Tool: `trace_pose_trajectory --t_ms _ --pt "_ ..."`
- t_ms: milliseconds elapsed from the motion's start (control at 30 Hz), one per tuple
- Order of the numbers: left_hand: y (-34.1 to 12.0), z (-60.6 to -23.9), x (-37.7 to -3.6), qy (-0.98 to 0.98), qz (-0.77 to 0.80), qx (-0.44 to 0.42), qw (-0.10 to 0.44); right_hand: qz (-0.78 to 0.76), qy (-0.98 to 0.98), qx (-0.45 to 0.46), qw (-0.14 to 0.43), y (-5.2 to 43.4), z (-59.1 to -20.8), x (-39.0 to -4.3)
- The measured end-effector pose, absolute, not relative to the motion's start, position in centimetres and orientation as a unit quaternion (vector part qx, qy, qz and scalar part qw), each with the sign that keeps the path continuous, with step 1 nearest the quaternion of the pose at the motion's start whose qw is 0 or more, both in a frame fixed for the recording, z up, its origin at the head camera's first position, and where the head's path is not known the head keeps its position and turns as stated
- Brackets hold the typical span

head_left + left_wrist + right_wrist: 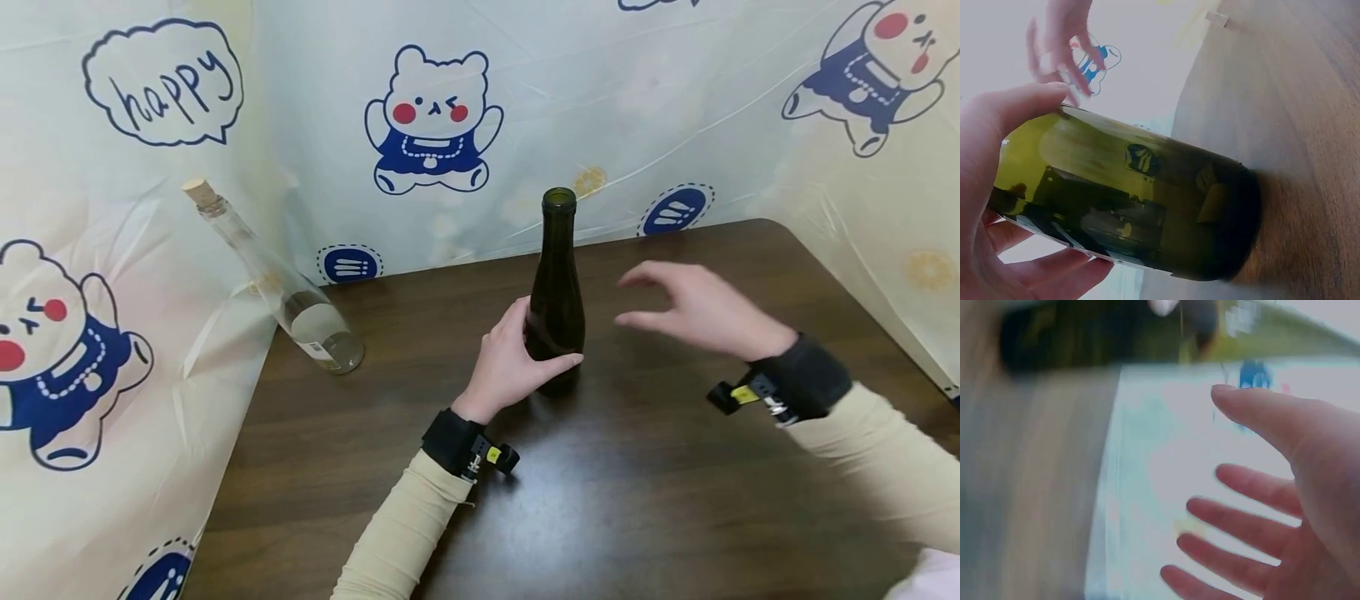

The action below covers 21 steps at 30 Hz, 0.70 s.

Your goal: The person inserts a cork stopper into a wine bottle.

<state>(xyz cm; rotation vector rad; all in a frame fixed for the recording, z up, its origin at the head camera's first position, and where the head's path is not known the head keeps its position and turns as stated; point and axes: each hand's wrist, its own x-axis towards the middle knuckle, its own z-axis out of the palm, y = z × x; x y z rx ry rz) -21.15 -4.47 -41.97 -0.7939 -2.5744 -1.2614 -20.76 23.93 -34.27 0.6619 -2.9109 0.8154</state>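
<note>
On the dark worktop, the left hand grips the upright green bottle low on its body. Beside it hovers the right hand, fingers spread, holding nothing. Judging by this, steadying is underway.

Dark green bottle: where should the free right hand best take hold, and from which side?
Probably the slim neck of the dark green bottle, from the right. It stands upright, open-mouthed, and the left hand already grips its wide lower body from the left, while the right hand hovers open beside it.
</note>
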Motion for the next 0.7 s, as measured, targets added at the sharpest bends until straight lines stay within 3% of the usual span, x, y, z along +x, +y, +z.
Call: trace_pose_trajectory --t_ms 167,333,700 --pt "-4.4 -42.0 -21.1 -0.864 -0.419 -0.264 0.087 0.187 -0.974 0.124 -0.029 31.1 -33.1 -21.5" --pt "-4.4 -41.9 -21.1 -0.862 -0.424 -0.265 0.086 0.151 -0.979 0.100 -0.093 36.4 -33.9 -21.9" --pt "-4.5 -42.0 -21.1 -0.864 -0.428 -0.257 0.074 0.200 -0.948 0.048 -0.242 39.9 -38.1 -20.2"
